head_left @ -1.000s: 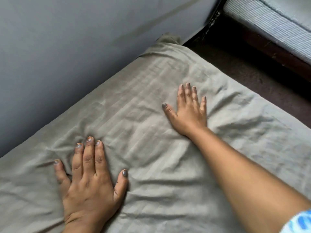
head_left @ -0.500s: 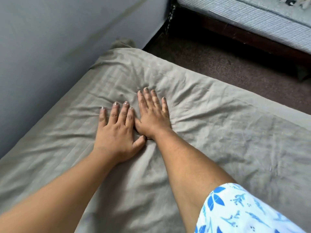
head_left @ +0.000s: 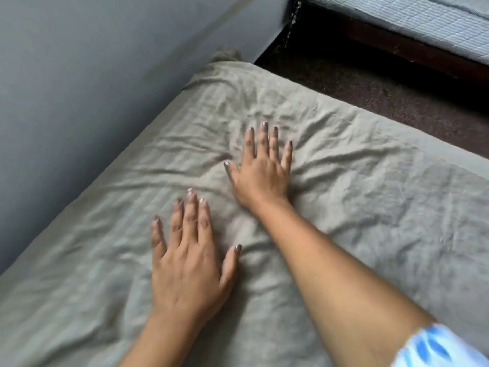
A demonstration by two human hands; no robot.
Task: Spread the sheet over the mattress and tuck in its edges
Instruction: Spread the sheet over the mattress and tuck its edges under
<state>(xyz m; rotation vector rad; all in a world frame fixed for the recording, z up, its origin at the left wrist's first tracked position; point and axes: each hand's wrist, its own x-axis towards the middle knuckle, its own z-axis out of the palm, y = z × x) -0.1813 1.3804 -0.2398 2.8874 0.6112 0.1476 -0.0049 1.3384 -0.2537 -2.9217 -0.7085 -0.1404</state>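
Note:
A wrinkled grey-green sheet (head_left: 370, 207) covers the mattress, which runs along the wall. The sheet reaches the mattress's far corner (head_left: 225, 67), where a little cloth bunches up against the wall. My left hand (head_left: 188, 263) lies flat on the sheet with fingers spread, nearer to me. My right hand (head_left: 262, 170) also presses flat on the sheet, farther away, fingers apart. Neither hand holds anything. Creases fan out around both hands. The mattress itself is hidden under the sheet.
A grey wall (head_left: 92, 88) borders the mattress on the left. Dark carpet floor (head_left: 383, 96) lies beyond the mattress's right edge. Another bed with a light checked mattress (head_left: 423, 25) on a dark frame stands at the top right.
Half a second ago my hands lay side by side; now they have slid apart, the left hand back toward me and the right hand staying farther out. The view shifted slightly.

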